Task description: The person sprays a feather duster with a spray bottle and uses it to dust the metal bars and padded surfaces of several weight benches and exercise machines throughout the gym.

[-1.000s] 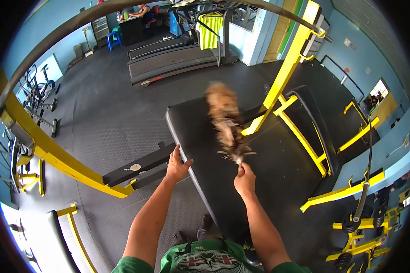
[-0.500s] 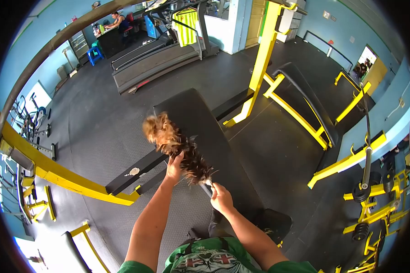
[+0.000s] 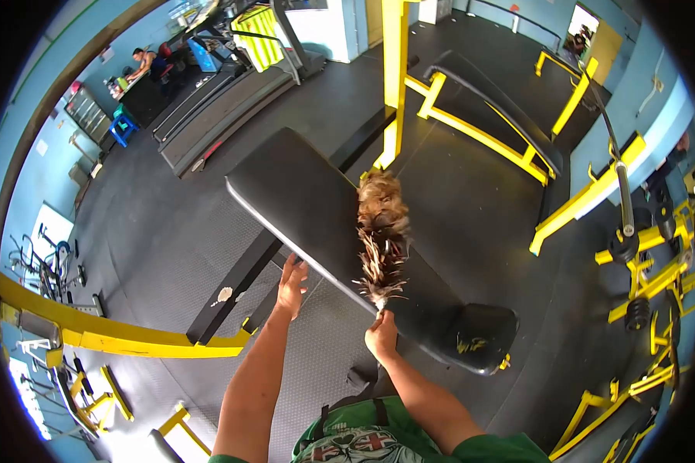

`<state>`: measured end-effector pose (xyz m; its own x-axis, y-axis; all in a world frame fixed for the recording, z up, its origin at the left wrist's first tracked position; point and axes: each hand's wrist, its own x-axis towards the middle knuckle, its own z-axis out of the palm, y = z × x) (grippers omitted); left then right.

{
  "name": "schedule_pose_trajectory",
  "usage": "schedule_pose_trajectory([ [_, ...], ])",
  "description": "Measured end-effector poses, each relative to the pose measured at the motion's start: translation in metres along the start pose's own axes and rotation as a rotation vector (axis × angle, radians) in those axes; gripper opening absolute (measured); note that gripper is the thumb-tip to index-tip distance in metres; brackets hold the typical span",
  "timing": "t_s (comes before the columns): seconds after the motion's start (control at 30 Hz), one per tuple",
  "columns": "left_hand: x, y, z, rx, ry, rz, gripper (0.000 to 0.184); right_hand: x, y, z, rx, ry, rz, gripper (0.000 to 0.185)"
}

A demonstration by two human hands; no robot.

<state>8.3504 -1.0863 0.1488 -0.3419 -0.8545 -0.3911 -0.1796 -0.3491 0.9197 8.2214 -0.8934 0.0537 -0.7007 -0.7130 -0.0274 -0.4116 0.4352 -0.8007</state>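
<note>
A feather duster (image 3: 383, 231) with brown and tan feathers is held by its handle in my right hand (image 3: 381, 337), which is closed around it just below the feathers. The feathers point away from me, over the black padded bench (image 3: 295, 181). My left hand (image 3: 291, 288) is at the bench's near edge, fingers apart and holding nothing; whether the fingertips touch the edge I cannot tell. At the bench's right end is a smaller black pad (image 3: 484, 337).
Yellow rack uprights (image 3: 394, 81) and a low yellow beam (image 3: 143, 339) flank the bench. A long bar (image 3: 42, 112) curves across the upper left. Beyond stand a treadmill (image 3: 228, 116) with a striped towel, another bench (image 3: 494, 104), and a person (image 3: 148, 63) seated at a desk.
The duster has swung right across the bench and now points straight away from me. My left hand has come off the feathers. The view has shifted, showing more of the bench.
</note>
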Motion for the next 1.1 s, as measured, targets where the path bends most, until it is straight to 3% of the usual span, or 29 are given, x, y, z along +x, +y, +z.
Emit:
schedule_pose_trajectory([
  [0.2, -0.003, -0.015, 0.015, -0.045, -0.004, -0.029, 0.075, -0.042, 0.025, 0.004, 0.036, 0.025, -0.109, 0.012],
  [0.23, -0.004, -0.018, 0.015, -0.030, -0.046, -0.048, 0.074, -0.040, 0.029, 0.003, 0.017, 0.014, 0.065, 0.013],
  [0.27, -0.004, -0.021, 0.017, -0.016, -0.087, -0.065, 0.074, -0.041, 0.031, 0.006, 0.108, 0.160, 0.130, 0.014],
  [0.37, -0.004, -0.029, 0.028, 0.022, -0.105, -0.080, 0.070, -0.052, 0.044, 0.017, 0.062, 0.242, 0.186, 0.015],
  [0.43, 0.001, -0.037, 0.033, 0.051, -0.121, -0.086, 0.068, -0.068, 0.041, 0.014, 0.100, -0.008, 0.011, 0.014],
  [0.53, 0.003, -0.042, 0.040, 0.040, -0.156, -0.029, 0.067, -0.075, 0.050, 0.011, 0.166, 0.050, -0.078, 0.012],
  [0.6, -0.003, -0.040, 0.047, 0.120, -0.150, -0.072, 0.066, -0.071, 0.062, 0.011, 0.101, 0.091, 0.056, 0.010],
  [0.67, -0.003, -0.039, 0.055, 0.147, -0.165, -0.090, 0.067, -0.067, 0.077, 0.014, 0.123, 0.255, 0.332, 0.013],
  [0.73, -0.004, -0.042, 0.063, 0.136, -0.152, -0.107, 0.068, -0.072, 0.084, 0.015, 0.160, 0.228, 0.376, 0.013],
  [0.83, 0.002, -0.057, 0.066, 0.104, -0.153, -0.077, 0.069, -0.084, 0.076, 0.012, 0.136, 0.114, 0.055, 0.013],
  [0.93, 0.005, -0.063, 0.072, 0.096, -0.071, -0.070, 0.070, -0.093, 0.082, 0.016, 0.184, 0.023, 0.032, 0.016],
  [1.0, 0.000, -0.063, 0.076, 0.098, -0.131, -0.073, 0.072, -0.093, 0.091, 0.016, 0.187, 0.080, 0.061, 0.014],
  [1.07, -0.004, -0.062, 0.081, 0.190, -0.157, -0.084, 0.073, -0.089, 0.105, 0.015, 0.193, 0.137, 0.427, 0.012],
  [1.1, -0.004, -0.061, 0.086, 0.211, -0.148, -0.093, 0.075, -0.087, 0.110, 0.015, 0.172, 0.261, 0.436, 0.010],
])
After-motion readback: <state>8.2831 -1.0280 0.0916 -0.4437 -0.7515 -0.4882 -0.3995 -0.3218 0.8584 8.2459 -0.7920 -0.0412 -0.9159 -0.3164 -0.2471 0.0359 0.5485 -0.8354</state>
